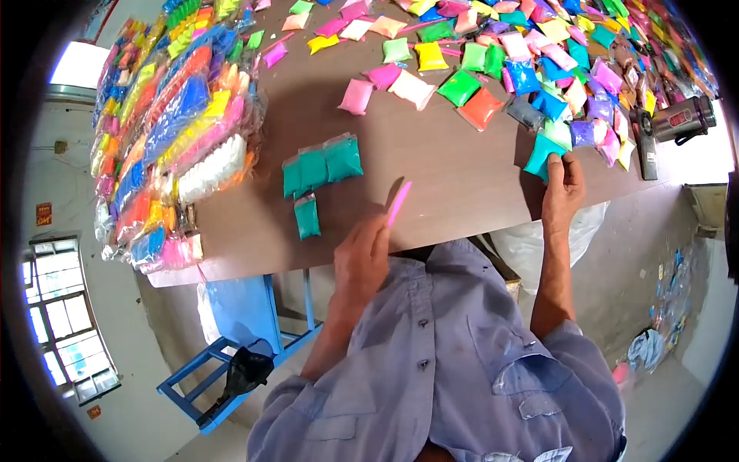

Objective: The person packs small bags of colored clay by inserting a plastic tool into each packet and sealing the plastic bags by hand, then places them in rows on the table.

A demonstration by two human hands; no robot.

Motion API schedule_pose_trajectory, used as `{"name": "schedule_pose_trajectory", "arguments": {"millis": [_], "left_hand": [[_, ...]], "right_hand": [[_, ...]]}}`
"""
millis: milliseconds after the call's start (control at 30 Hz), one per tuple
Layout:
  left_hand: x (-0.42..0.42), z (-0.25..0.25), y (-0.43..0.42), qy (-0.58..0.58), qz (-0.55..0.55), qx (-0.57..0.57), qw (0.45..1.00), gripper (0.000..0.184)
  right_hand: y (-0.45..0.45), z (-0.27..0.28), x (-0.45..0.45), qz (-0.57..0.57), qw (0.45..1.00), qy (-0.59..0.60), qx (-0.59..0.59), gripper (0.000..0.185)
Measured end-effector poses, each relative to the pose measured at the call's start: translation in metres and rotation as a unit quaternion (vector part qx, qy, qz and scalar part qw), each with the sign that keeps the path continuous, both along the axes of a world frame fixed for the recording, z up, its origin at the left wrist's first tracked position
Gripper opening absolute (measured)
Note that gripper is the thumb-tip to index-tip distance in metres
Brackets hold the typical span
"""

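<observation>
My left hand is closed around a thin pink stick that points up and away over the table's front edge. Between the thumb and fingers of my right hand is a teal packet, pinched at its near end. Just in front of my left hand, to the left, several teal packets lie side by side in a row. One more teal packet lies below that row, close against it.
Many small coloured packets spread over the far and right parts of the brown table. Bundled bags of packets pile up at the left. A metal flask lies at the right. A blue stool frame stands below.
</observation>
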State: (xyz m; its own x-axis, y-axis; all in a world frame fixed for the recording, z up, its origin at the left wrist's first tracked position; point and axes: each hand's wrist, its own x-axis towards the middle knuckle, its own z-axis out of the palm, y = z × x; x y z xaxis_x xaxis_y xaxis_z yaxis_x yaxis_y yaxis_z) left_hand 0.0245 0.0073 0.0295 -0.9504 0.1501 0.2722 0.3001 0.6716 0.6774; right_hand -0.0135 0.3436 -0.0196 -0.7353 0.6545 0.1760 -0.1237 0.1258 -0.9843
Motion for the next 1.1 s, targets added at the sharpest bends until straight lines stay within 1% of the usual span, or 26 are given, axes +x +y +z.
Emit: {"name": "schedule_pose_trajectory", "arguments": {"millis": [133,200,333,367,433,500,533,567,600,633,667,700,767,800,833,900,933,967,1033,1067,1100], "left_hand": [[0.021,-0.001,-0.001,-0.043,0.012,-0.027,0.999,0.019],[0.026,-0.01,0.006,0.002,0.028,-0.053,0.998,0.02],[0.032,-0.016,0.028,0.005,0.015,-0.053,0.998,0.021],[0.035,-0.022,0.037,0.017,-0.048,-0.091,0.995,0.029],[0.038,-0.023,0.054,0.059,-0.138,-0.099,0.984,0.038],[0.041,-0.019,0.064,-0.032,-0.159,-0.003,0.987,0.03],[0.041,-0.021,0.065,-0.03,-0.16,-0.001,0.987,0.03],[0.041,-0.024,0.064,-0.054,-0.127,0.102,0.985,0.026],[0.04,-0.026,0.062,-0.077,-0.093,0.203,0.972,0.023],[0.04,-0.02,0.051,-0.155,-0.067,0.22,0.961,0.022],[0.04,-0.013,0.041,-0.193,-0.029,0.22,0.956,0.023],[0.038,-0.006,0.031,-0.229,0.01,0.218,0.949,0.023],[0.04,-0.016,0.007,-0.185,0.061,0.194,0.962,0.025],[0.039,-0.016,-0.002,-0.17,0.085,0.18,0.965,0.022],[0.04,-0.015,-0.008,-0.17,0.088,0.18,0.965,0.022],[0.04,-0.011,-0.014,-0.055,0.1,0.06,0.992,0.019],[0.041,-0.011,-0.014,-0.03,0.095,0.061,0.993,0.016],[0.042,-0.011,-0.013,-0.031,0.099,0.061,0.993,0.016],[0.044,-0.01,-0.011,-0.049,0.088,0.01,0.995,0.014],[0.044,-0.011,-0.011,-0.049,0.091,0.01,0.995,0.014],[0.044,-0.013,-0.012,-0.05,0.098,-0.028,0.994,0.016]], "right_hand": [[0.0,-0.002,-0.001,0.004,1.0,0.002,0.012,0.024],[0.001,-0.001,-0.001,0.004,1.0,-0.006,0.02,0.025],[0.004,-0.001,0.002,0.014,0.999,-0.026,0.026,0.022],[0.004,-0.001,0.002,0.014,0.999,-0.031,0.028,0.022],[0.004,-0.003,0.002,0.02,0.999,-0.024,0.032,0.023],[0.006,-0.006,0.001,0.022,0.999,-0.014,0.038,0.024],[0.007,-0.01,0.0,0.015,0.999,-0.007,0.048,0.026],[0.009,-0.012,0.001,0.008,0.998,0.0,0.058,0.028],[0.01,-0.01,0.002,0.008,0.998,0.0,0.06,0.028],[0.01,-0.008,0.003,0.014,0.999,-0.005,0.05,0.028],[0.008,-0.005,0.004,0.022,0.999,-0.01,0.039,0.028],[0.004,0.0,0.004,0.027,0.999,-0.009,0.039,0.028],[-0.006,0.011,0.006,0.074,0.995,-0.028,0.067,0.027],[-0.01,0.014,0.009,0.094,0.992,-0.061,0.055,0.02],[-0.019,0.015,0.011,0.097,0.992,-0.062,0.055,0.02],[-0.041,0.017,0.013,0.163,0.983,-0.055,0.067,0.02],[-0.051,0.016,0.013,0.201,0.975,-0.068,0.061,0.021],[-0.063,0.018,0.016,0.224,0.97,-0.082,0.05,0.022],[-0.084,0.019,0.019,0.304,0.946,-0.072,0.093,0.025],[-0.095,0.024,0.022,0.306,0.945,-0.072,0.094,0.025],[-0.106,0.032,0.025,0.335,0.932,-0.102,0.096,0.028]]}}
